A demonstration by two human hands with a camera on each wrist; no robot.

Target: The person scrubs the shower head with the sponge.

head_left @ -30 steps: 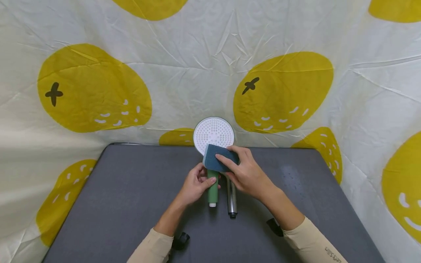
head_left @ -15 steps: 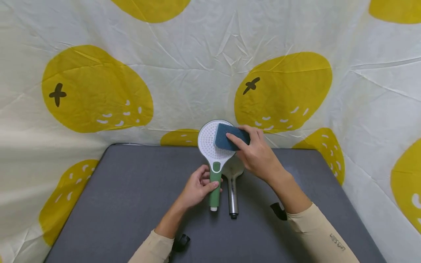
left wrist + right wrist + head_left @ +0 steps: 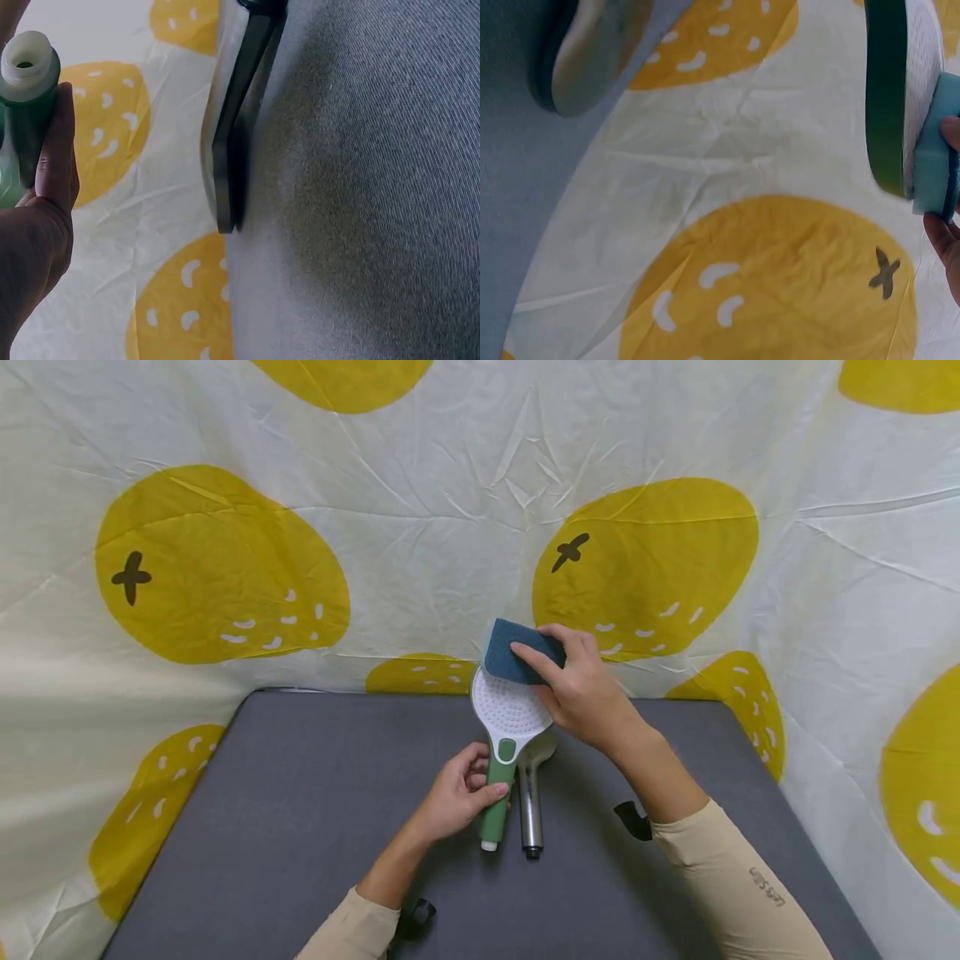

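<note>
The green-and-white shower head [image 3: 512,714] is off the table, raised and tilted with its white perforated face toward you, above the far middle of the grey table [image 3: 300,827]. Your left hand [image 3: 457,797] is wrapped round its green handle, fingers and thumb curled about the shaft; from the left wrist view the white open end of that handle [image 3: 26,64] pokes out past your fingers. Against the upper edge of the white face sits the blue sponge [image 3: 519,652], and your right hand [image 3: 585,693] pinches it there, fingers laid over its top and thumb beneath, pressing it to the disc. The right wrist view shows the disc edge-on, green rim and dotted white face [image 3: 919,90], with the pale blue sponge [image 3: 934,176] touching its lower part.

Just beside your left hand, a second shower head [image 3: 531,793] in chrome lies flat on the table, handle pointing toward you and its head partly hidden beneath the green one. Behind the table hangs a white cloth printed with yellow fruit [image 3: 645,568]. Both your sleeves are beige [image 3: 735,885].
</note>
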